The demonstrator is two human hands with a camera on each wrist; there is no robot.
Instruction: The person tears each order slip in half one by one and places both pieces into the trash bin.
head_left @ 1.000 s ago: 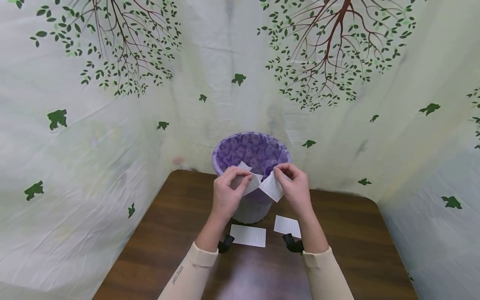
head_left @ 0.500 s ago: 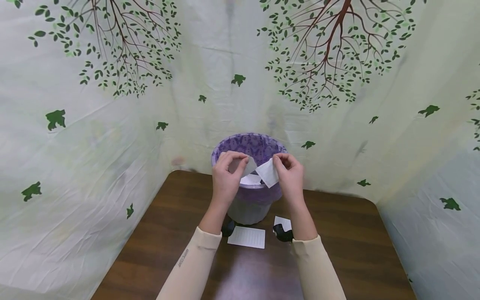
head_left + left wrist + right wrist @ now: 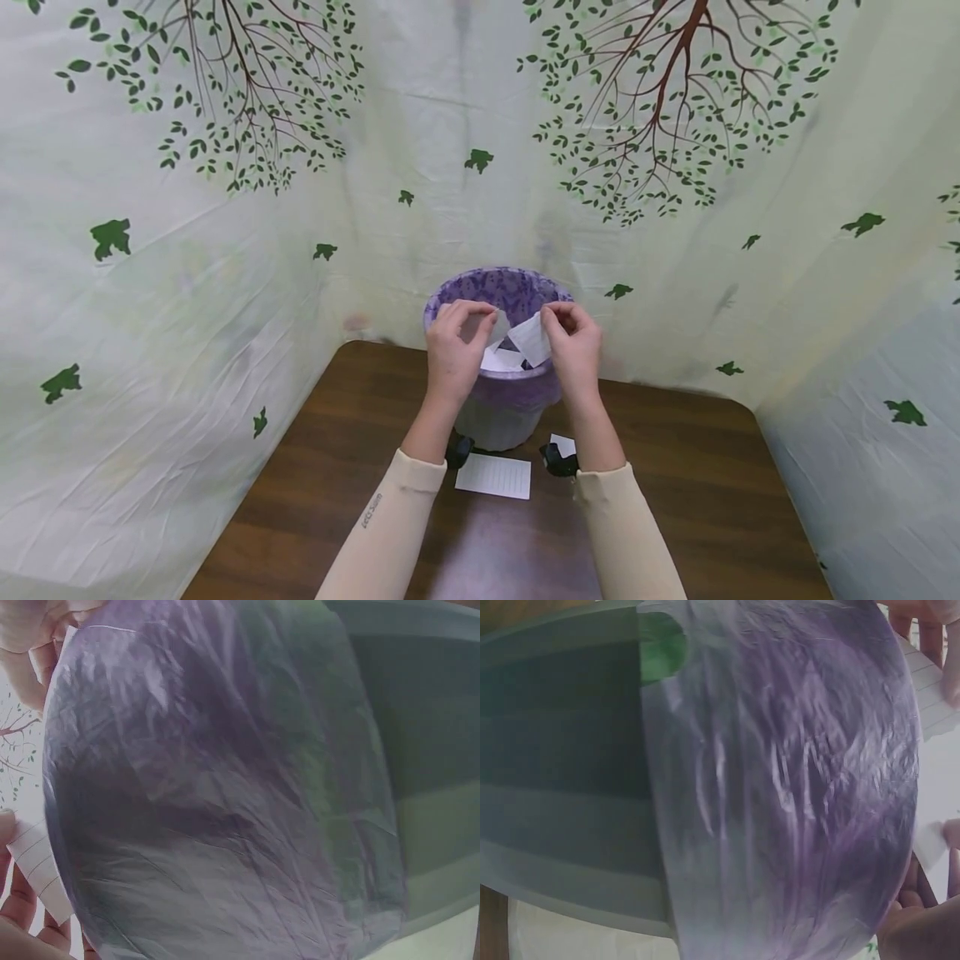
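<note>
My left hand point(image 3: 457, 342) pinches a torn piece of lined paper point(image 3: 930, 690) between thumb and fingertips, over the near side of a bin's opening. Beside it, my right hand point(image 3: 573, 337) pinches another piece of white paper point(image 3: 529, 340), its lower corner hanging towards the opening. The two pieces are close to each other. The grey bin point(image 3: 495, 423) is lined with a purple patterned bag point(image 3: 498, 287), folded down over its rim. More white paper point(image 3: 501, 360) shows inside the near rim, partly hidden by the hands.
On the brown wooden table point(image 3: 675, 450), a lined card point(image 3: 492, 477) lies in front of the bin. A second card point(image 3: 564, 443) lies to its right, partly covered by the right wrist's camera point(image 3: 558, 460). A leaf-printed curtain point(image 3: 480, 208) hangs behind and at both sides.
Both hands have risen and moved further over the bin with their paper pieces. In the last half second the right hand has shifted slightly left, towards the left hand.
</note>
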